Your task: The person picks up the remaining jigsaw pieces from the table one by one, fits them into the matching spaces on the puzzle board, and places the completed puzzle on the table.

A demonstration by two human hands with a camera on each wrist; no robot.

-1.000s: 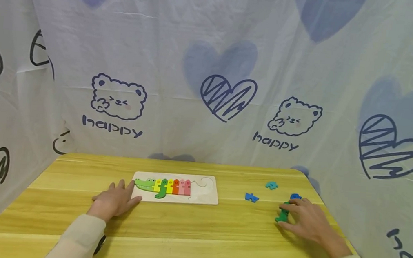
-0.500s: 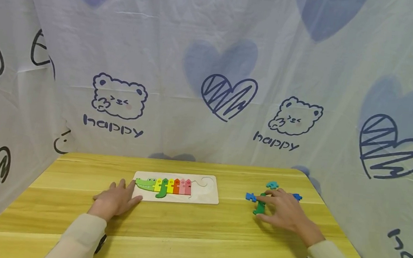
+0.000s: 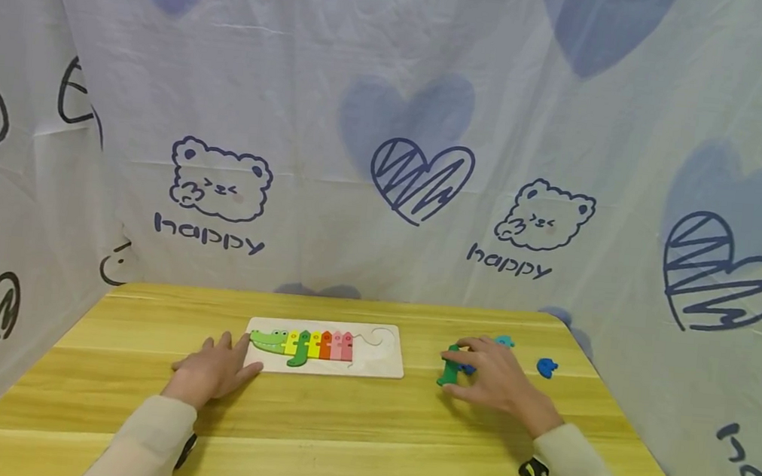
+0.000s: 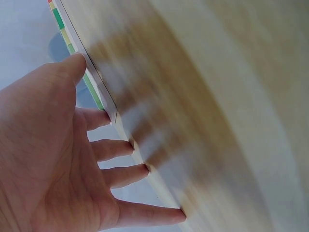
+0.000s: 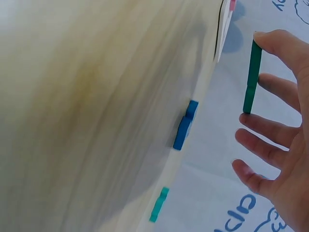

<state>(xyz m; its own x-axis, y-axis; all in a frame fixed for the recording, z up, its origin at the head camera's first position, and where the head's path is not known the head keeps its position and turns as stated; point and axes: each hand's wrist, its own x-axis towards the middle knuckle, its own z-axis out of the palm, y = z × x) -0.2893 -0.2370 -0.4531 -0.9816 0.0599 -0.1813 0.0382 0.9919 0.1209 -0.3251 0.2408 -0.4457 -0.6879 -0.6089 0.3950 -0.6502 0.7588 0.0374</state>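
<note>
The right hand (image 3: 494, 376) pinches a dark green piece (image 3: 450, 366) between thumb and fingers, right of the puzzle board (image 3: 377, 359). In the right wrist view the green piece (image 5: 252, 77) is seen edge-on, off the table, held by the right hand (image 5: 285, 130). The left hand (image 3: 209, 368) rests with spread fingers at the board's left end. In the left wrist view the left hand (image 4: 63, 154) has its thumb and a finger against the board's edge (image 4: 104, 96). On the board lie a green crocodile head (image 3: 268, 341) and several coloured body pieces (image 3: 325, 344).
A blue piece (image 3: 546, 367) lies at the right of the wooden table (image 3: 337, 431). A teal piece (image 3: 505, 341) lies behind the right hand, and another blue piece (image 3: 468, 369) is partly hidden by it. A printed cloth (image 3: 324, 112) hangs behind the table.
The right hand has moved left with the green piece, from beside the far-right blue piece to nearer the board. The left hand and the board have stayed in place.
</note>
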